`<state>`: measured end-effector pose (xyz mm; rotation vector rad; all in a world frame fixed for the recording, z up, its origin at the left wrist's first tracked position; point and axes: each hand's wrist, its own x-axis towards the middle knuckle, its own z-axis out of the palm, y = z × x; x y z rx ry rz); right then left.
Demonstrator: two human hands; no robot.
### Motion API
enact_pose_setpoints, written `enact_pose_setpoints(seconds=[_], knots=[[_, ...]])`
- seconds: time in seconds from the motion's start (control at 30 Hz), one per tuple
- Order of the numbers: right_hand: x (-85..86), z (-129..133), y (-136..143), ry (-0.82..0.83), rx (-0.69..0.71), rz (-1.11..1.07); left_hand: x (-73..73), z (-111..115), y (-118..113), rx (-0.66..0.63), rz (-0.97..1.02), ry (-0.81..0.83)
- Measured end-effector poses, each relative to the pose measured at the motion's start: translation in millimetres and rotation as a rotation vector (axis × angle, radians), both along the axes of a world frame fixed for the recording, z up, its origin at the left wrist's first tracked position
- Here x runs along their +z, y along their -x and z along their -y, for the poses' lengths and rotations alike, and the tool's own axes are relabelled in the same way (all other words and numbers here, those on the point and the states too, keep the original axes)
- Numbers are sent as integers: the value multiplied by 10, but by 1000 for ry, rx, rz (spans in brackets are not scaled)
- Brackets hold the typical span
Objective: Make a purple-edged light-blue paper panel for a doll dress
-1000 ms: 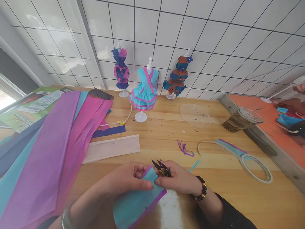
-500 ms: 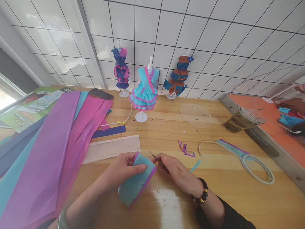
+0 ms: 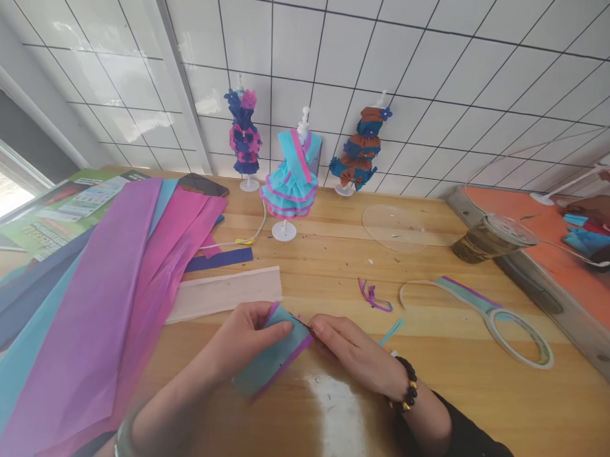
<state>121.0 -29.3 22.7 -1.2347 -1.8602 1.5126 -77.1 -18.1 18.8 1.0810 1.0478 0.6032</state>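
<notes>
Between thumb and fingers, my left hand point(image 3: 248, 343) pinches a light blue strip of crepe paper point(image 3: 275, 361) with purple edging, held above the table. From the right, my right hand point(image 3: 353, 350) is closed on small scissors point(image 3: 300, 322). Their thin dark blades lie along the strip's upper end; the handles are hidden in my fingers. A white strip point(image 3: 227, 292) lies just beyond my left hand. Near my right hand are a thin light blue scrap point(image 3: 392, 331) and a curled purple scrap point(image 3: 372, 296).
Large purple point(image 3: 93, 288) and pink sheets point(image 3: 167, 250) cover the left side. Three small dressed mannequins stand at the back, the middle one in a blue dress point(image 3: 291, 181). To the right are a tape roll point(image 3: 521, 339), a lidded cup point(image 3: 489, 240) and an orange surface point(image 3: 530, 216).
The scissors have moved left from beside the strip onto its upper end, and their blades now meet the paper. My left hand keeps its pinch.
</notes>
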Motion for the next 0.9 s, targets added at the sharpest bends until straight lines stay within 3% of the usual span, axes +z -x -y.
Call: enact_pose_setpoints(seconds=[0.53,0.9], knots=[[-18,22,67,33,6,-13,-16,19,-39,-26,36,12],[-50,18,80,-36,-8,-6,-27,13,-33,-53,46,35]])
